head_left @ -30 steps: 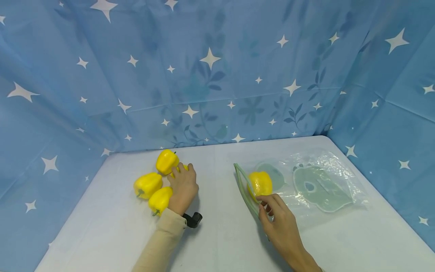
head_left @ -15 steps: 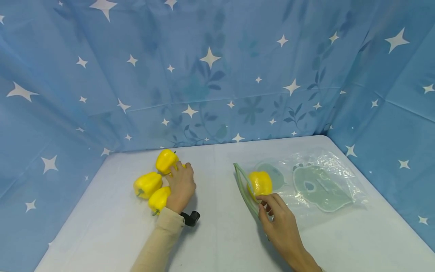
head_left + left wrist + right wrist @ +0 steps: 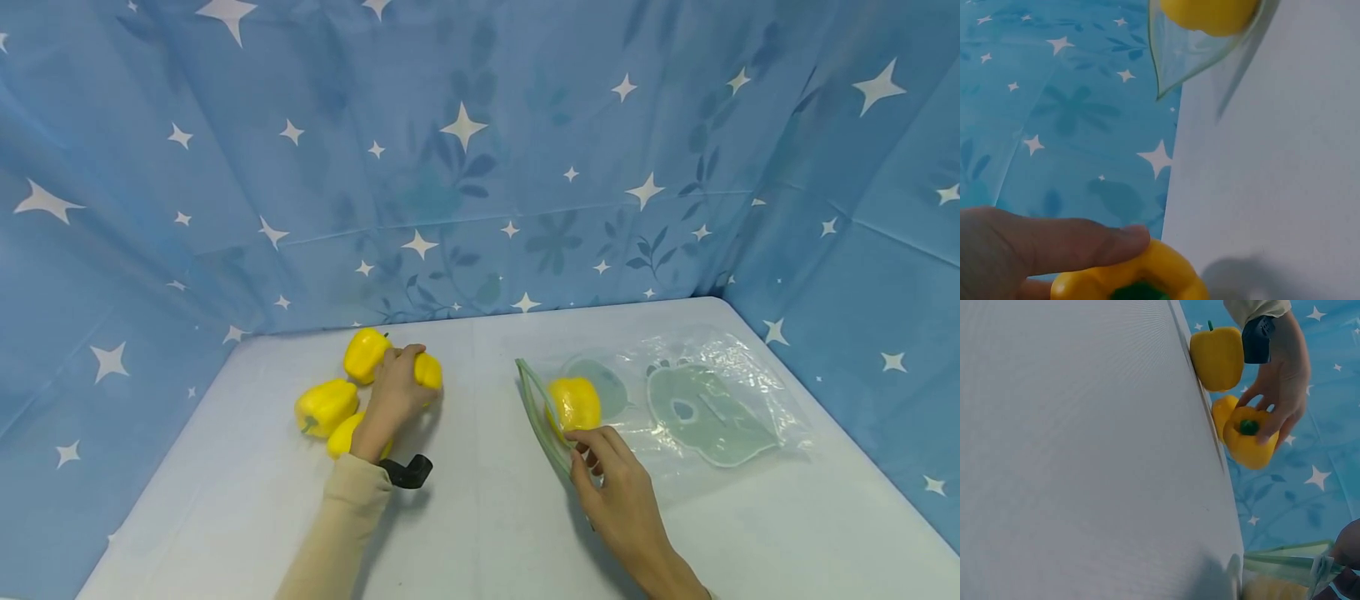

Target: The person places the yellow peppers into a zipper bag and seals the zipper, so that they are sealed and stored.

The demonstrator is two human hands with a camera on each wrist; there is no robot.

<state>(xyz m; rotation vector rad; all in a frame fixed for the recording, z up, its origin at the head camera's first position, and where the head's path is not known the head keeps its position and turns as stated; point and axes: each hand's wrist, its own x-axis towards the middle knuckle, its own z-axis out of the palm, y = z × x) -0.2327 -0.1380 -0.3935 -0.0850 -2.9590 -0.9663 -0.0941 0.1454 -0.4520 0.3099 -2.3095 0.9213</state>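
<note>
My left hand [image 3: 392, 392] grips a yellow bell pepper [image 3: 428, 372]. In the left wrist view the thumb lies along the side of this pepper [image 3: 1175, 272], near its green stem. The right wrist view shows the pepper [image 3: 1249, 453] lifted, stem side toward the camera. My right hand [image 3: 622, 492] pinches the green rim of a clear plastic bag [image 3: 720, 417] printed with a pale green shape. The mouth of the bag stands parted, and another yellow bell pepper [image 3: 576, 403] is inside it, just behind the rim.
Several yellow bell peppers stay on the white table [image 3: 480, 517] at the left: one at the back [image 3: 366, 356], one farthest left [image 3: 327, 408], one partly behind the left wrist [image 3: 346, 435]. A blue star-patterned curtain [image 3: 480, 183] surrounds the table's back and sides.
The left hand has turned and closed around a bell pepper, which now shows at the right of the hand. The right hand and the bag have stayed put.
</note>
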